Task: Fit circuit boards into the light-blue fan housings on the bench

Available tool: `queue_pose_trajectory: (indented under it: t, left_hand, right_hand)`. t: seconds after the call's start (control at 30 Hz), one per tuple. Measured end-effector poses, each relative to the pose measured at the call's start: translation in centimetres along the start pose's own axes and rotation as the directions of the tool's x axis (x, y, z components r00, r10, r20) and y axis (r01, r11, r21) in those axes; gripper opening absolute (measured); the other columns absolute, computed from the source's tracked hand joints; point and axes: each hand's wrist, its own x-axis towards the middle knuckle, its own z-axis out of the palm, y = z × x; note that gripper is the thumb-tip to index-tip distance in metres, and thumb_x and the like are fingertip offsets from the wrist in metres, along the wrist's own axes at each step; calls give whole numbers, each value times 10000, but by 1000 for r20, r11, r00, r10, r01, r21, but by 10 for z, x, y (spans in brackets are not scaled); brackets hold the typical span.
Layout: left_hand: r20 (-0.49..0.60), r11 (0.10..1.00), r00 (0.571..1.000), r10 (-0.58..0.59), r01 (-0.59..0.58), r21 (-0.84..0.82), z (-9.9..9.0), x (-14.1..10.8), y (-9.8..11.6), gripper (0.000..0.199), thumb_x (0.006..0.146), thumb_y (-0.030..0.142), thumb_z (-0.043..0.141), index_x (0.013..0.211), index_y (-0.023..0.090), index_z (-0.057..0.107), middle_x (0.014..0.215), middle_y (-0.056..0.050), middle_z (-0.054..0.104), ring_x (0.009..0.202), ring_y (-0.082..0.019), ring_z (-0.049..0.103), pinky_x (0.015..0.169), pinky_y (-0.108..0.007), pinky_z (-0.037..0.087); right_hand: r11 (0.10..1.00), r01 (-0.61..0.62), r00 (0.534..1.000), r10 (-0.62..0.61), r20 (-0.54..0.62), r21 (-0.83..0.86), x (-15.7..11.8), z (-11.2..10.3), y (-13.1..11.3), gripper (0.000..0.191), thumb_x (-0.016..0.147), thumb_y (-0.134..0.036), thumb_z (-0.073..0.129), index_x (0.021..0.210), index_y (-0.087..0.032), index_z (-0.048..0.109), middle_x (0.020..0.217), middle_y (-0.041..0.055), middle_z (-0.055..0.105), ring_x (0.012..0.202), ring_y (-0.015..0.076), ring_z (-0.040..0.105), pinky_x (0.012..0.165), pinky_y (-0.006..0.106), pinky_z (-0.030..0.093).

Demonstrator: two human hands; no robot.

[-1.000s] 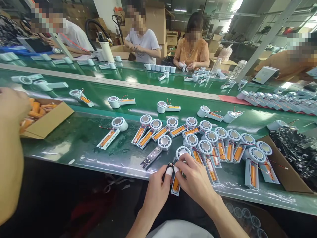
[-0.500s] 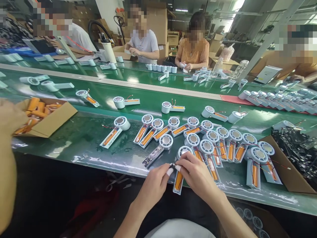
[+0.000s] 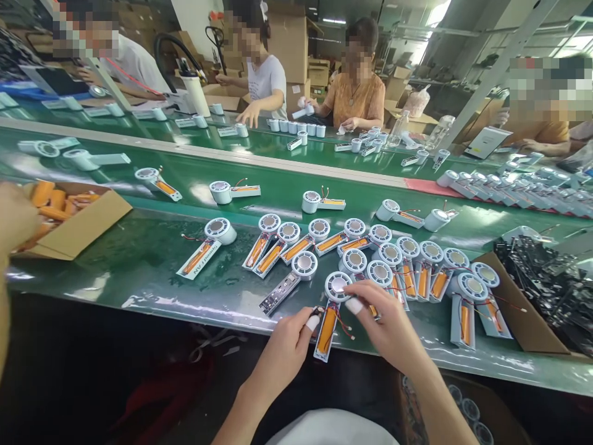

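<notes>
In front of me a handheld fan lies with its round head away from me, an orange battery in its uncovered handle. Loose red and black wires with a small white plug lie to the right of the handle. My left hand, left of the handle, pinches a small dark circuit board, mostly hidden by the fingers. My right hand is at the right rim of the fan head, index finger over the rim and thumb apart from it. Left of them lies a fan with a circuit board showing in its handle.
Several more open fans crowd the bench behind and right. A box of dark circuit boards stands right, a box of orange batteries left, beside another person's arm. Fans lie on the green conveyor; co-workers sit across it.
My right hand has let go of the small plug and moved up to the fan head's rim. My left hand stays pinched on the board. Across the belt, a co-worker has reached out to a fan.
</notes>
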Motion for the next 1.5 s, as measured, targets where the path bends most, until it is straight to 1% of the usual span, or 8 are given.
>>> queue_pose_trajectory:
  t: [0.1, 0.23, 0.4, 0.53, 0.77, 0.93, 1.17, 1.5]
  left_hand:
    - [-69, 994, 992, -106, 106, -8, 4, -5, -1, 325, 987, 308, 357, 1049, 213, 662, 890, -78, 750, 718, -248, 651, 681, -323, 439]
    - [-124, 986, 978, -166, 167, -7, 5, -9, -3, 431, 962, 330, 352, 1249, 170, 631, 854, -97, 750, 691, -258, 657, 706, -352, 483]
    - [-144, 983, 975, -170, 159, -91, 4, -12, -4, 430, 972, 338, 360, 1316, 202, 579, 799, -59, 721, 677, -229, 650, 716, -330, 508]
    - [-148, 983, 975, -166, 151, -106, 4, -13, -3, 413, 978, 338, 375, 1317, 216, 577, 736, -34, 682, 649, -220, 633, 696, -322, 500]
    - [-133, 982, 979, -154, 136, -133, 5, -16, 1, 418, 987, 323, 364, 1354, 223, 535, 726, -24, 667, 635, -214, 623, 661, -316, 484]
    - [-122, 981, 982, -147, 129, -146, 7, -16, 3, 421, 983, 282, 357, 1383, 242, 484, 819, -41, 696, 652, -211, 635, 658, -318, 488]
    - [-82, 997, 995, -52, 48, -52, 8, -16, 11, 313, 930, 170, 335, 933, 224, 643, 927, -69, 689, 851, -237, 660, 777, -338, 480]
    - [11, 953, 978, -210, 207, -221, 3, -17, 21, 292, 947, 405, 517, 1052, 234, 729, 1042, -61, 709, 905, -236, 657, 681, -284, 487]
  right_hand:
    - [989, -113, 994, 111, -22, -97, -18, -7, 4, 234, 1015, -291, 472, 1136, -264, 670, 1081, 68, 729, 934, 226, 701, 747, 314, 571]
    - [979, -130, 982, 148, 115, -154, -36, 3, 2, 377, 942, -212, 527, 1308, -267, 596, 988, 43, 759, 715, 194, 702, 657, 308, 575]
    - [998, -19, 958, 37, 286, -65, -32, 7, -5, 481, 955, -57, 400, 1308, -314, 601, 1124, 31, 725, 963, 189, 699, 807, 294, 559]
    - [990, 110, 934, -72, 350, -89, -24, 4, -4, 478, 948, -24, 385, 1207, -301, 676, 1060, 49, 681, 904, 195, 666, 773, 309, 537]
    - [993, 112, 912, -117, 393, 37, -17, 5, -1, 520, 928, 14, 406, 1221, -309, 690, 1113, 36, 683, 957, 172, 667, 834, 289, 543]
    - [988, 96, 924, -134, 359, 120, -14, 7, 2, 490, 925, 6, 436, 1197, -300, 705, 1143, 35, 695, 1031, 183, 669, 906, 313, 544]
    - [967, 23, 979, -73, 188, 254, -13, 22, 7, 168, 962, -151, 594, 1039, -245, 710, 967, 24, 693, 860, 158, 669, 776, 263, 542]
    - [976, 209, 978, -210, 8, 62, -17, 42, 9, 160, 1000, -143, 514, 1070, -225, 633, 998, 60, 659, 891, 178, 660, 775, 290, 545]
